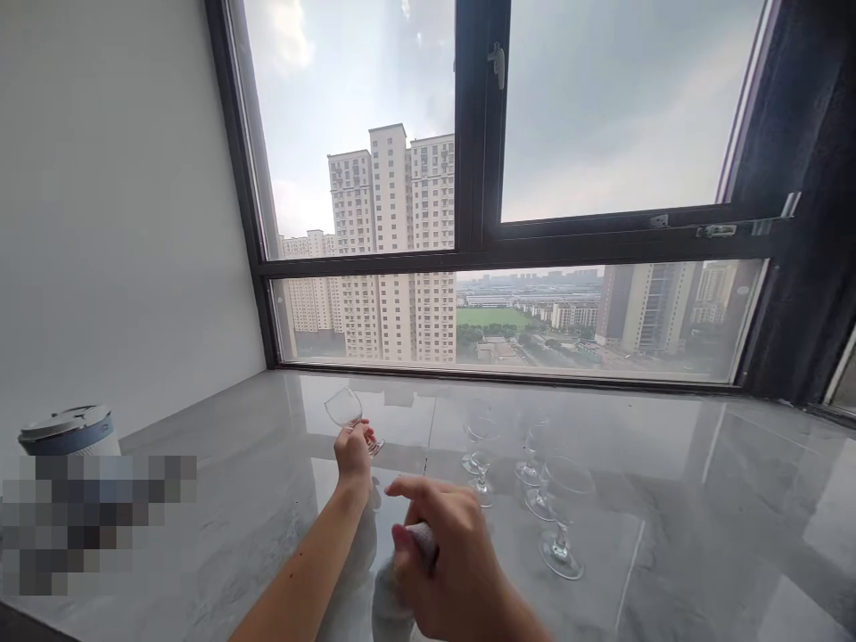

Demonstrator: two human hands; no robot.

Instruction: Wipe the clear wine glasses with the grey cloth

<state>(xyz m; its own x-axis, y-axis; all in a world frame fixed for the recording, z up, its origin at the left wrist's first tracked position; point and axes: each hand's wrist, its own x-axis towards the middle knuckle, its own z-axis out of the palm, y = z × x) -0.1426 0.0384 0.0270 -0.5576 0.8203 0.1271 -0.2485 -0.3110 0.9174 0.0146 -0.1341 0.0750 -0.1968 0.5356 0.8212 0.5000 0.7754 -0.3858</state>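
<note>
Leaning leftward, a clear stemmed glass (343, 407) is gripped by the left hand (353, 450), beyond the right hand (455, 544) clasping a whitish rounded object (422, 537).

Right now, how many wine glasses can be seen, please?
6. One wine glass is in the left grip. Five stand on the sill at right: left pair, farther and nearer; middle pair, farther and nearer; and the frontmost. Overlapping transparent glass may hide more.

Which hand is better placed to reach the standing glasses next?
Probably the right hand: it is nearer to the standing glasses, though it holds a small greyish thing. The left hand holds another glass, farther from them.
</note>
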